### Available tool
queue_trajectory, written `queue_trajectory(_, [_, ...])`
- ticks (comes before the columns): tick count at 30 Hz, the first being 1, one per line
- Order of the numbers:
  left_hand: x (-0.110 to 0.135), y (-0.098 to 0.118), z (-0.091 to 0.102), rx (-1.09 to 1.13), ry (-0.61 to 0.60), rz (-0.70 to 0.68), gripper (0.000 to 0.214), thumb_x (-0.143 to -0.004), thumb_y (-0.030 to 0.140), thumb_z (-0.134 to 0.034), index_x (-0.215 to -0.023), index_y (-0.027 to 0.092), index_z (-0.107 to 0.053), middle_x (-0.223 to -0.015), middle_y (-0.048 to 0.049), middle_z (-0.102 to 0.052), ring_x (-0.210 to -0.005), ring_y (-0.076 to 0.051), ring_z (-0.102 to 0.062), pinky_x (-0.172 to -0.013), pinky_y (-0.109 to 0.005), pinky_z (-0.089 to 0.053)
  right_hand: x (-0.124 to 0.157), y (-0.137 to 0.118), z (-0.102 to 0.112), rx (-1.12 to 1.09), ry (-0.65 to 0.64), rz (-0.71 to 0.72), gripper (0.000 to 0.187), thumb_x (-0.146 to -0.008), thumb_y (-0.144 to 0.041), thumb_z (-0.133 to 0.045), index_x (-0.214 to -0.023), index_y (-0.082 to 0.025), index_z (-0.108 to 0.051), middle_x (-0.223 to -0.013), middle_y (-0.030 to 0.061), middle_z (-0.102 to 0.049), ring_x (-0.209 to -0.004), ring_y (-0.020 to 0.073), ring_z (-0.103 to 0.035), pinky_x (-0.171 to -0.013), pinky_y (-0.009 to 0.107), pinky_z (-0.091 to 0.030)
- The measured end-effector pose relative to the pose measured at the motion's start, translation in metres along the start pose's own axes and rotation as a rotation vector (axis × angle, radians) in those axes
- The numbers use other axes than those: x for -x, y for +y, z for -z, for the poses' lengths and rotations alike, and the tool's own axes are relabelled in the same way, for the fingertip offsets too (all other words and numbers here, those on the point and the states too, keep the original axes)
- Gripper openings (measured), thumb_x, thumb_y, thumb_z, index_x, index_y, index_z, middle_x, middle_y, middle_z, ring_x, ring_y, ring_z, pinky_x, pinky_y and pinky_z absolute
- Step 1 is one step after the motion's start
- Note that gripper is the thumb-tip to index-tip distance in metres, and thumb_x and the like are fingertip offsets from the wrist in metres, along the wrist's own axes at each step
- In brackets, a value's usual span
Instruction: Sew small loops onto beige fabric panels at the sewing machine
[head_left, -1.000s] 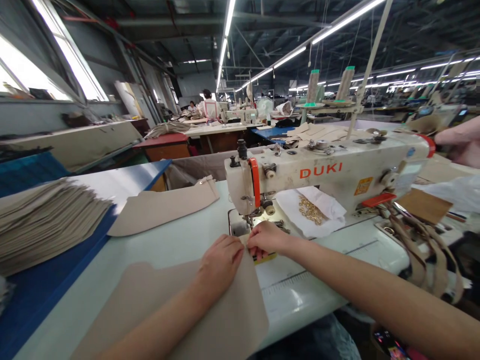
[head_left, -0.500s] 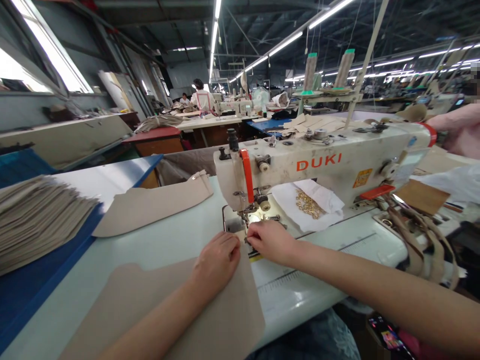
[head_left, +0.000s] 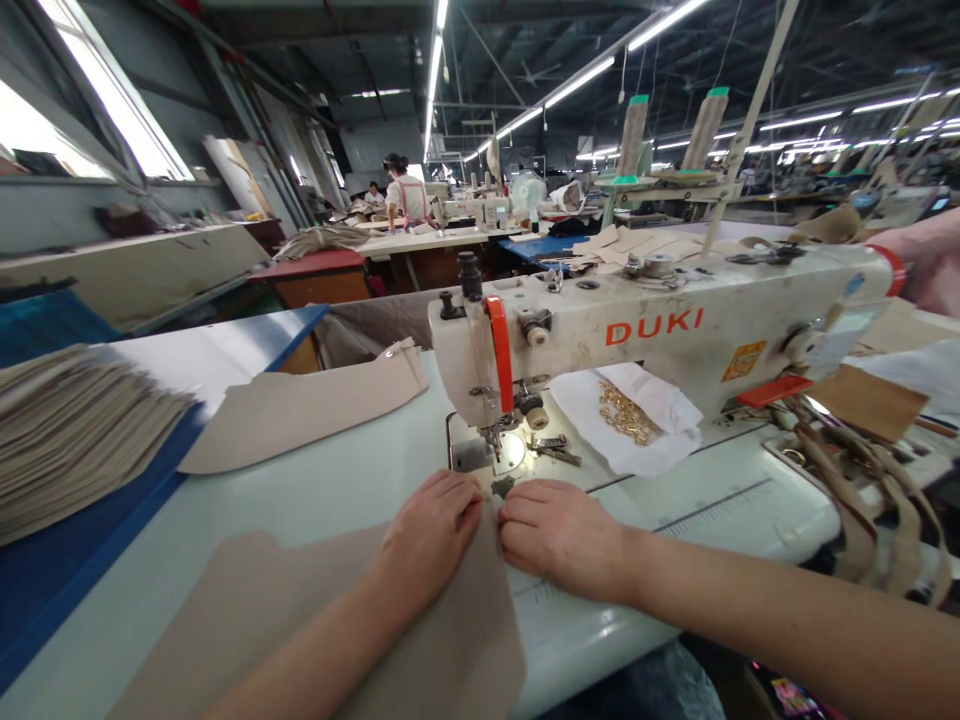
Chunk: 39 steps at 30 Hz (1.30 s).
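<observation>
Left hand [head_left: 435,530], at centre frame: laid palm-down on the tan panel [head_left: 315,610], fingers together and curled at the tips, pressing the panel's top corner flat; nothing pinched. Right hand [head_left: 562,535], just right of it: also palm-down, fingers together, fingertips touching the panel's right edge. Tan panel: spread over the pale table [head_left: 315,490] from lower left of frame up to the needle plate [head_left: 495,455], its corner just short of the presser foot. To feed well: keep both hands flat and level, edge parallel to the ruler markings, fingertips clear of the needle. Above: DUKI sewing machine [head_left: 652,330]. Upper left: second tan piece [head_left: 300,405] and stacked pieces [head_left: 75,430]. Behind the machine arm: brass fittings [head_left: 622,410] on white paper.
</observation>
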<state>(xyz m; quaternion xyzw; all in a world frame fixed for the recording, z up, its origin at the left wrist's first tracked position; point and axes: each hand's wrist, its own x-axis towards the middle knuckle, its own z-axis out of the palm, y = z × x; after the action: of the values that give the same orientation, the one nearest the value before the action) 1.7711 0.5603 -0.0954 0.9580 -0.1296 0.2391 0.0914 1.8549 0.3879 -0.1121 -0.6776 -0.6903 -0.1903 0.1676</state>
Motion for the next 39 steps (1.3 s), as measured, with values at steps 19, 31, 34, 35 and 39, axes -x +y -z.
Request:
queue_trajectory(19, [0.0017, 0.0043, -0.0054, -0.042, 0.074, -0.035, 0.021, -0.09, 0.015, -0.043, -0.075, 0.018, -0.057, -0.076, -0.0031, -0.064, -0.074, -0.016, -0.058, -0.07, -0.03, -0.051, -0.0009, -0.002, -0.0033, -0.137, -0.035, 0.012, 0.024, -0.094, -0.016, -0.041, -0.085, -0.012, -0.062, -0.09, 0.0085, -0.067, -0.092, 0.0162, -0.058, -0.085, 0.028, -0.049])
queue_trajectory(31, [0.0031, 0.0043, -0.007, -0.106, 0.085, -0.068, 0.021, -0.092, 0.015, -0.04, -0.078, 0.017, -0.056, -0.077, -0.0035, -0.064, -0.074, -0.017, -0.058, -0.071, -0.03, -0.05, 0.0001, -0.0016, -0.0049, -0.126, -0.036, 0.011, 0.024, -0.094, -0.016, -0.04, -0.085, -0.013, -0.062, -0.091, 0.0075, -0.067, -0.093, 0.0166, -0.058, -0.086, 0.028, -0.048])
queue_trajectory(34, [0.0028, 0.0046, -0.0062, -0.122, 0.083, -0.085, 0.021, -0.091, 0.013, -0.04, -0.078, 0.017, -0.056, -0.077, -0.0034, -0.064, -0.073, -0.017, -0.058, -0.07, -0.03, -0.05, 0.0003, -0.002, -0.0052, -0.128, -0.035, 0.012, 0.024, -0.094, -0.016, -0.04, -0.085, -0.013, -0.062, -0.092, 0.007, -0.067, -0.093, 0.0165, -0.058, -0.087, 0.028, -0.048])
queue_trajectory(35, [0.0025, 0.0047, -0.0059, -0.127, 0.084, -0.092, 0.021, -0.091, 0.013, -0.041, -0.078, 0.017, -0.056, -0.077, -0.0033, -0.064, -0.073, -0.017, -0.058, -0.071, -0.03, -0.05, 0.0003, -0.0021, -0.0052, -0.126, -0.035, 0.013, 0.023, -0.094, -0.017, -0.04, -0.085, -0.013, -0.061, -0.092, 0.007, -0.067, -0.093, 0.0165, -0.058, -0.087, 0.028, -0.048])
queue_trajectory(39, [0.0017, 0.0049, -0.0058, -0.119, 0.097, -0.1, 0.02, -0.091, 0.012, -0.042, -0.078, 0.017, -0.056, -0.077, -0.0033, -0.064, -0.074, -0.017, -0.057, -0.072, -0.03, -0.049, 0.0003, -0.0019, -0.005, -0.12, -0.037, 0.009, 0.021, -0.093, -0.017, -0.042, -0.084, -0.013, -0.061, -0.092, 0.007, -0.066, -0.091, 0.0164, -0.058, -0.086, 0.027, -0.047])
